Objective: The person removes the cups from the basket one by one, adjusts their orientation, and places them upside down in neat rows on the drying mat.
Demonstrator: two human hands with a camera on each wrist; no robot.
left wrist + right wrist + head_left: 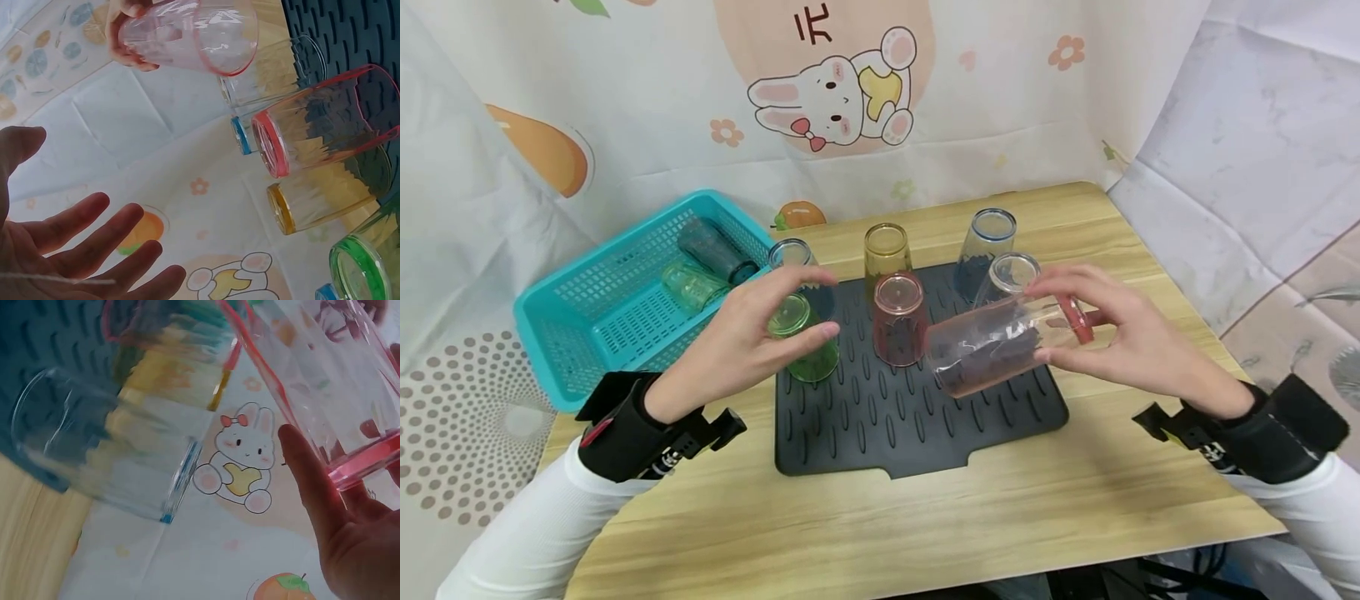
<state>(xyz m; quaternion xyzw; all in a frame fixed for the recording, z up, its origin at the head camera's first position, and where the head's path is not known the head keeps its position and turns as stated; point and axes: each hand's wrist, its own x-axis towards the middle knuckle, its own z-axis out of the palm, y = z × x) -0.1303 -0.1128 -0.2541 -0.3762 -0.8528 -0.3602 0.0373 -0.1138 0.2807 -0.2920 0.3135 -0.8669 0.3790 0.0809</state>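
Note:
My right hand [1105, 325] grips a pale pink glass [992, 346] near its thick base. The glass lies tilted on its side above the drying mat [850, 433], its mouth toward the left. My left hand [752, 329] is held up with fingers spread and nothing in it; in the head view it overlaps a green glass [812, 358]. In the left wrist view its fingers [94, 231] are apart from the glasses. Upside down on the mat also stand a pink glass [900, 325], a yellow glass [887, 250], a clear glass [1011, 275] and two blue-tinted ones.
A turquoise basket [580, 283] at the left holds a dark glass [715, 250] and a light green glass [692, 286], both lying down. The wooden table [850, 533] extends around the mat. A printed curtain [1000, 100] hangs behind it.

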